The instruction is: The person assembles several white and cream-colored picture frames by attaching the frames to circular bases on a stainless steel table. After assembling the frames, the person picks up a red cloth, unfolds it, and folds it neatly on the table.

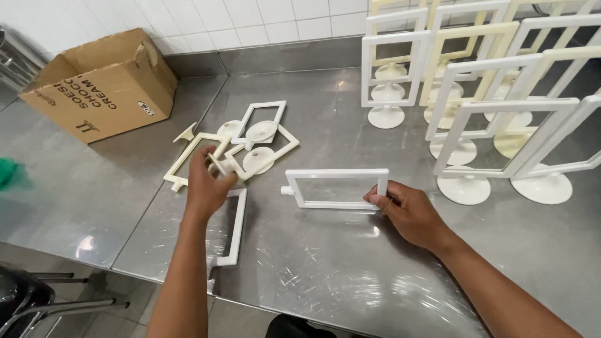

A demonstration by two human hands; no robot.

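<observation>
While hands [206, 184] sort frames [337, 188], scratched steel counter [325, 275] meets white tiles [250, 19].

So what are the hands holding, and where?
The right hand grips a white frame by its right end. The left hand reaches into the pile of frame parts; what it grips cannot be told.

Steel tabletop [325, 275], scratched, against white tiled wall [250, 19]. Open brown cardboard box [100, 84] lying on side near far left corner. Group of assembled white and cream frame stands [476, 106] upright at far right corner. Green object [9, 172], blurred, at left edge.
</observation>
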